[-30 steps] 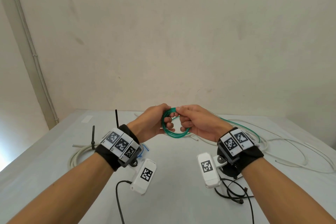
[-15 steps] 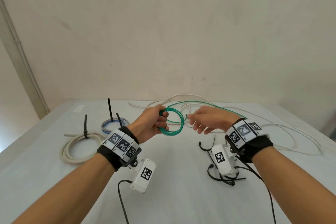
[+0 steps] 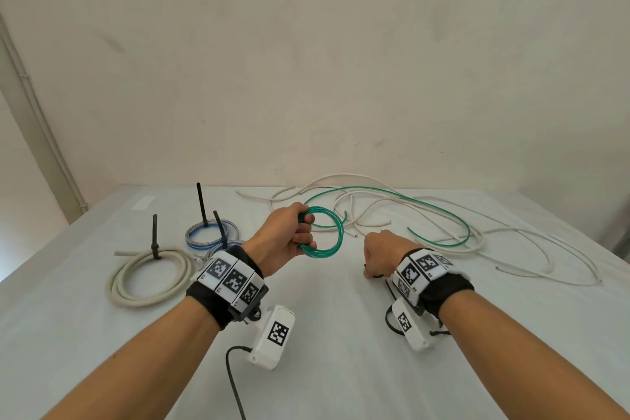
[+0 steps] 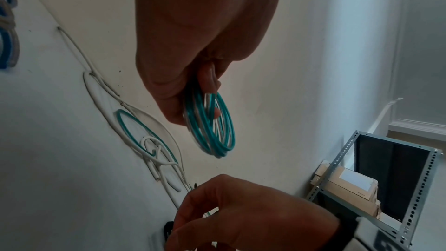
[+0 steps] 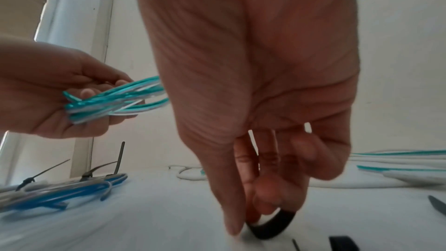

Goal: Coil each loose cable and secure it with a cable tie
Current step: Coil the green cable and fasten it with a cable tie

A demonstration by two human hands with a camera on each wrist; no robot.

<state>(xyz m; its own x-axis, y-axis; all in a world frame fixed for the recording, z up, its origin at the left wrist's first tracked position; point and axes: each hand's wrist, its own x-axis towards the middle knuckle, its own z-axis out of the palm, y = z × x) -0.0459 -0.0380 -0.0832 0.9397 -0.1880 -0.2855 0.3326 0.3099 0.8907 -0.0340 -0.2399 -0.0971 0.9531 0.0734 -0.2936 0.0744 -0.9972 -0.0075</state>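
My left hand grips a small coil of green cable above the white table; the coil hangs from its curled fingers in the left wrist view. My right hand is down at the table to the right. Its thumb and fingers pinch a black cable tie lying on the cloth, bending it upward. More black cable ties lie near it. Another loose green cable runs across the far table among loose white cables.
At the left lie a tied coil of thick white cable and two tied blue coils, their black tie tails sticking up. A wall stands just behind the table. A metal rack with a box is to the right.
My right hand has let go of the green coil and dropped right and down to the table onto a black tie. The left hand keeps the coil, now held alone.
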